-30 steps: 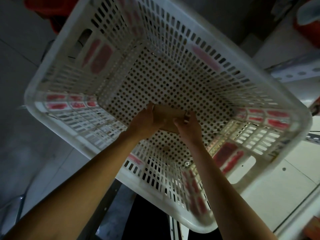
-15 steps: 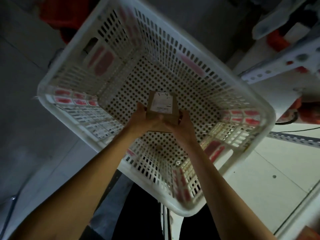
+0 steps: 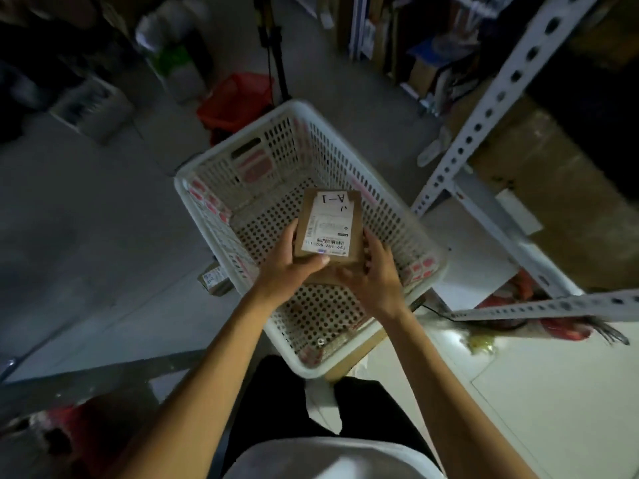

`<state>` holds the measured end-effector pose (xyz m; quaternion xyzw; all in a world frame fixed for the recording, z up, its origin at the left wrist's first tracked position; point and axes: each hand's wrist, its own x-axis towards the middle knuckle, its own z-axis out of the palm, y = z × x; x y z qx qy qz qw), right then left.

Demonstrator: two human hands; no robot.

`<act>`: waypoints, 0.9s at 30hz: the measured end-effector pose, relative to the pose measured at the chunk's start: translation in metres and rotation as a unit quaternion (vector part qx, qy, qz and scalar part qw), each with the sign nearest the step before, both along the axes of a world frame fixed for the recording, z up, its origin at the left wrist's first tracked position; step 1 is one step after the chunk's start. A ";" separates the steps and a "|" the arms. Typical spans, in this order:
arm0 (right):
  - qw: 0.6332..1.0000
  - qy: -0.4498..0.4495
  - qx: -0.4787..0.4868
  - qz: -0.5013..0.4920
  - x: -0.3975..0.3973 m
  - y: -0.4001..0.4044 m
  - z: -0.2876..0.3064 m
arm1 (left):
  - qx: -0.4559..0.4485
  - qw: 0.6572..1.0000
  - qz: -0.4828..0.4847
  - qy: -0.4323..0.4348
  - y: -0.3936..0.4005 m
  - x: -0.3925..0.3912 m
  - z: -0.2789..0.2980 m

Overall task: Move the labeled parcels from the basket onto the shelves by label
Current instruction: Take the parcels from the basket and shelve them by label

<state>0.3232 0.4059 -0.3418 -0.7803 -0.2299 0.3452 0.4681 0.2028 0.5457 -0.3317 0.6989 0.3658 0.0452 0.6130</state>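
Head view looks straight down on a brown parcel (image 3: 328, 233) lifted above the white perforated basket (image 3: 408, 233), held between both hands with its white label facing up. "A-1" is written large across the label's far end, upside down to the wearer, with a barcode nearer. Left hand (image 3: 290, 267) grips the parcel's near left corner, thumb curled over the top face onto the label's edge, fingers underneath out of sight. Right hand (image 3: 373, 274) cups the right side, fingers curled against the edge. Both forearms reach forward, converging over the basket's middle. This looks like the read-the-label step; next comes carrying it to the A-1 spot, presumably on the white slotted shelf frame (image 3: 484, 119) at right. Another small box (image 3: 214, 280) lies on the floor just left of the basket.
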 end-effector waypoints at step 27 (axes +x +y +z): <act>0.963 0.084 0.172 -0.188 -0.052 -0.347 0.109 | -0.149 0.948 -0.257 -0.112 -0.234 -0.005 0.098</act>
